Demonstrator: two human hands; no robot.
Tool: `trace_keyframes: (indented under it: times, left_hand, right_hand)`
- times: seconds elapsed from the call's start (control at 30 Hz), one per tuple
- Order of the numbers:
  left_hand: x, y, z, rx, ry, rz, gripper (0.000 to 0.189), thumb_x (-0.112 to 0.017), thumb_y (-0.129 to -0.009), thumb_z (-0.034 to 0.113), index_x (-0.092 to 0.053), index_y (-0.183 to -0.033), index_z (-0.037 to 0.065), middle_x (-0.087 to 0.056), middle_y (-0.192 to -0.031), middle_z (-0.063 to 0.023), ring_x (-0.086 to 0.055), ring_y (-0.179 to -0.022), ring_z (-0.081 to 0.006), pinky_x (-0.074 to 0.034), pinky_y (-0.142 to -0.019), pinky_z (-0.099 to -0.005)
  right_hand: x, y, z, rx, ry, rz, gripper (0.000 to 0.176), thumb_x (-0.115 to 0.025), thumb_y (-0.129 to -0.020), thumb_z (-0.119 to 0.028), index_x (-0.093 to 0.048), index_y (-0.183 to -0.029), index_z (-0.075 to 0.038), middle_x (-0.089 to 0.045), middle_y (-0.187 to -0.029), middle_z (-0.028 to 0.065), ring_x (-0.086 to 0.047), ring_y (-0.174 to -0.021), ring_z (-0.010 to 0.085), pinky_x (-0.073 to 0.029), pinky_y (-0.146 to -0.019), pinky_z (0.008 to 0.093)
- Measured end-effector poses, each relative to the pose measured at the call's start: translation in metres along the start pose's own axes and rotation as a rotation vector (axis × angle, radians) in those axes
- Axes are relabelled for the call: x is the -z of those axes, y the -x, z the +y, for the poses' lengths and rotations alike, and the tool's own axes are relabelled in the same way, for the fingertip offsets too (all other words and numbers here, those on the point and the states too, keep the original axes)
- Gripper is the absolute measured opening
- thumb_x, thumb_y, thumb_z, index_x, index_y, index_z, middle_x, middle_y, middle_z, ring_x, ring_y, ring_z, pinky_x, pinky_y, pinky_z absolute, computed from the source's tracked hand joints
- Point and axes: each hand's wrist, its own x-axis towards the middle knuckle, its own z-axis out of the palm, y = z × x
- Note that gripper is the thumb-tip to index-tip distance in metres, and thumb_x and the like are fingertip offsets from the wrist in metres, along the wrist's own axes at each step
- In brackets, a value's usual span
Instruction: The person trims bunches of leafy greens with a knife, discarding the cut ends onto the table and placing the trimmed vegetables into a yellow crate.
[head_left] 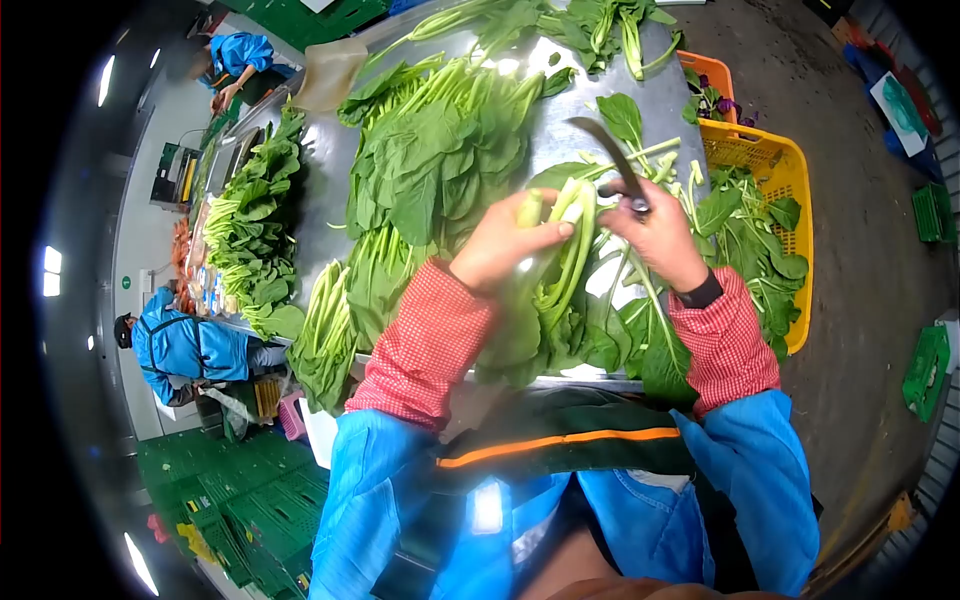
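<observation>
One leafy bunch is clamped in my left fingers; my right fingers grip a curved knife toward eleven o'clock.

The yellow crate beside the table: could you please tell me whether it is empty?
The yellow crate is not empty; leafy greens lie inside its slotted walls.

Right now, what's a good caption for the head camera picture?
Left hand holds greens, right hand a curved knife.

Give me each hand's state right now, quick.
Left hand: closed, holding leafy green stalks.
Right hand: closed, holding a curved knife.
</observation>
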Motion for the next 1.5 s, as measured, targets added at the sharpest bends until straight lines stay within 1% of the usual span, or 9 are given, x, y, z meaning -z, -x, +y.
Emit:
trace_keyframes:
  times: [0.23, 0.3, 0.5, 0.73, 0.97, 1.1, 1.23, 1.33, 1.5]
  left_hand:
    - [0.012, 0.007, -0.002, 0.024, 0.074, -0.075, 0.038, -0.07, -0.082, 0.007, -0.056, -0.117, 0.001, -0.064, -0.1, -0.0015, -0.061, -0.086, -0.0091, -0.049, -0.079, -0.0235]
    - [0.011, 0.008, -0.003, 0.002, 0.102, -0.035, 0.037, -0.069, -0.082, 0.007, -0.056, -0.117, 0.001, -0.065, -0.098, -0.0021, -0.061, -0.085, -0.0093, -0.05, -0.078, -0.0246]
    - [0.008, 0.003, -0.008, 0.003, -0.005, -0.021, 0.036, -0.071, -0.082, 0.008, -0.058, -0.115, 0.003, -0.065, -0.097, -0.0012, -0.061, -0.082, -0.0078, -0.05, -0.074, -0.0228]
    - [0.017, 0.008, -0.014, 0.079, 0.071, -0.069, 0.036, -0.07, -0.083, 0.009, -0.057, -0.116, 0.001, -0.065, -0.097, -0.0022, -0.061, -0.082, -0.0091, -0.05, -0.076, -0.0235]
    - [0.002, -0.006, -0.018, 0.125, 0.091, -0.026, 0.029, -0.073, -0.082, 0.014, -0.06, -0.105, 0.003, -0.064, -0.088, -0.0008, -0.059, -0.077, -0.0094, -0.048, -0.071, -0.0243]
    - [0.027, -0.019, -0.032, -0.064, -0.22, 0.195, 0.055, -0.077, -0.078, 0.016, -0.053, -0.124, -0.002, -0.061, -0.107, -0.0074, -0.058, -0.094, -0.0124, -0.048, -0.083, -0.0267]
    - [0.021, -0.007, -0.014, -0.381, -0.374, 0.317, 0.077, -0.079, -0.075, 0.013, -0.039, -0.138, -0.002, -0.055, -0.121, -0.0108, -0.055, -0.105, -0.0135, -0.046, -0.091, -0.0276]
    - [-0.007, 0.023, 0.025, -0.372, -0.071, 0.149, 0.074, -0.081, -0.073, 0.013, -0.044, -0.136, 0.002, -0.054, -0.122, -0.0096, -0.055, -0.105, -0.0141, -0.047, -0.09, -0.0289]
    - [-0.003, 0.037, 0.039, -0.398, -0.022, -0.005, 0.066, -0.079, -0.074, 0.006, -0.048, -0.132, 0.002, -0.059, -0.108, -0.0031, -0.057, -0.094, -0.0105, -0.049, -0.082, -0.0247]
  right_hand:
    - [0.015, -0.01, 0.004, 0.335, 0.634, 0.166, 0.021, -0.068, -0.079, -0.021, -0.064, -0.087, -0.002, -0.062, -0.075, 0.0125, -0.059, -0.06, 0.0232, -0.047, -0.057, 0.0341]
    - [0.019, -0.007, 0.005, -0.035, 0.376, 0.1, 0.024, -0.071, -0.08, -0.023, -0.065, -0.089, -0.001, -0.061, -0.073, 0.0077, -0.056, -0.06, 0.0169, -0.046, -0.057, 0.0303]
    - [-0.015, 0.009, -0.004, -0.139, -0.221, -0.219, 0.016, -0.072, -0.079, -0.013, -0.063, -0.085, -0.002, -0.05, -0.067, -0.005, -0.045, -0.062, 0.0055, -0.039, -0.057, 0.0214]
    - [0.031, 0.002, 0.01, 0.087, 0.863, 0.131, 0.051, -0.072, -0.08, -0.034, -0.058, -0.113, 0.002, -0.067, -0.101, 0.0172, -0.066, -0.085, 0.0284, -0.052, -0.073, 0.0348]
    - [0.001, 0.006, -0.009, -0.379, -0.424, -0.185, 0.021, -0.07, -0.086, -0.019, -0.059, -0.095, -0.003, -0.05, -0.063, -0.0054, -0.044, -0.047, 0.0034, -0.036, -0.042, 0.0192]
    - [0.026, 0.005, -0.026, -0.29, -0.507, 0.014, 0.019, -0.069, -0.087, -0.019, -0.057, -0.084, -0.005, -0.048, -0.06, -0.0067, -0.038, -0.042, 0.0014, -0.028, -0.037, 0.0181]
    - [0.019, -0.01, -0.041, 0.152, 0.224, 0.197, 0.027, -0.074, -0.08, -0.026, -0.06, -0.073, -0.003, -0.052, -0.052, -0.0008, -0.048, -0.044, 0.0116, -0.038, -0.044, 0.0292]
    - [-0.01, -0.007, -0.083, 0.244, 0.548, 0.217, 0.029, -0.072, -0.078, -0.032, -0.065, -0.078, -0.003, -0.057, -0.057, 0.0174, -0.06, -0.051, 0.0292, -0.046, -0.048, 0.0371]
    - [-0.037, -0.023, -0.096, 0.316, 0.411, 0.086, 0.027, -0.071, -0.08, -0.029, -0.068, -0.086, -0.002, -0.062, -0.065, 0.0158, -0.063, -0.056, 0.0247, -0.046, -0.051, 0.0341]
